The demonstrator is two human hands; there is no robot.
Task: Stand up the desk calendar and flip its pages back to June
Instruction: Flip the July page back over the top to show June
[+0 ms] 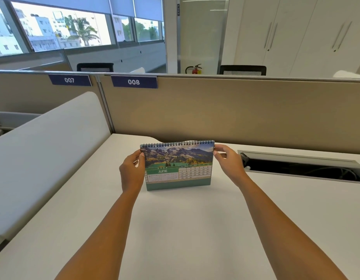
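The spiral-bound desk calendar [178, 165] stands upright on the white desk [185, 229], facing me. Its front page shows a mountain photo above a green band reading JUNE and a date grid. My left hand [131, 170] pinches the calendar's upper left edge between thumb and fingers. At the upper right corner, the fingertips of my right hand [228, 160] touch the edge just under the spiral. Both forearms reach in from the bottom of the view.
A tan partition [235, 110] labelled 007 and 008 runs behind the desk. A white side divider [43, 150] borders the left. An open cable tray [300, 167] is sunk into the desk right of the calendar. Office chairs and a fire extinguisher stand beyond.
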